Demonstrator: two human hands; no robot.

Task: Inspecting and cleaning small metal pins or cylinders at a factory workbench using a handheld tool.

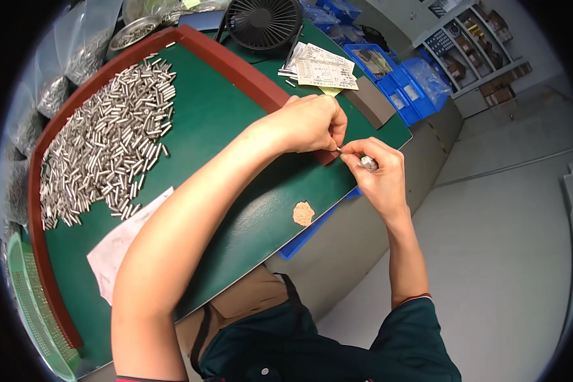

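Note:
My left hand [313,124] reaches across the table, its thumb and fingers closed in a pinch near the end of the red-brown raised border. What it pinches, if anything, is hidden by the fingers. Close against it is my right hand [383,173], also pinching. A tiny metal tip [339,151] shows between the fingertips of both hands. Silvery metal pieces [368,163], apparently short pins, are tucked in the curled fingers of my right hand. A wide heap of short metal pins [114,137] lies on the green tabletop [219,95] at left.
A red-brown border [235,73] frames the pins. A black fan [264,24], printed papers [325,65], a brown block [369,102] and blue bins [410,92] stand at the back. Nearer are a tan scrap [304,214], a pale sheet [111,254] and a green basket [35,312].

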